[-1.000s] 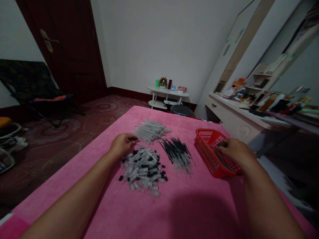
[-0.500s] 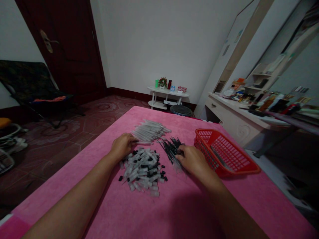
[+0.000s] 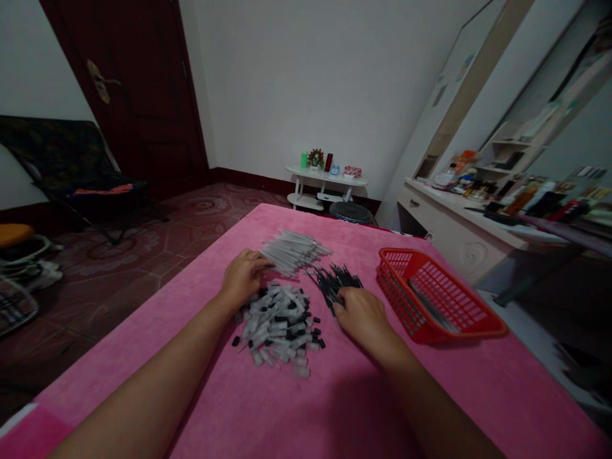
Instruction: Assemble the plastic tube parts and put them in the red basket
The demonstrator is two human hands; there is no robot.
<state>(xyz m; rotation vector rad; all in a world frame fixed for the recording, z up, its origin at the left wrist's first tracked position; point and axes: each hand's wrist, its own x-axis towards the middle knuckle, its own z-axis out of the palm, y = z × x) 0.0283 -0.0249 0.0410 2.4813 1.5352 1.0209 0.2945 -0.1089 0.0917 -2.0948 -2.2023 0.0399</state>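
On a pink cloth-covered table (image 3: 287,408) lie three piles. A heap of clear tubes (image 3: 292,250) is farthest, thin black refills (image 3: 335,280) are to its right, and small clear and black caps (image 3: 280,325) lie nearest. My left hand (image 3: 243,275) rests knuckles up at the near end of the clear tubes, fingers curled and pinched; what it holds is hidden. My right hand (image 3: 359,313) lies on the near end of the black refills, fingers bent down among them. A red plastic basket (image 3: 471,322) stands to the right.
A dark door (image 3: 143,95) and a folding chair (image 3: 62,166) are at the left across a tiled floor. A small white shelf (image 3: 327,182) stands by the far wall. A cluttered dresser (image 3: 459,223) runs along the right.
My right hand left the red basket, moved left to the black refills and settled on their near end. My left hand shifted slightly toward the clear tubes.
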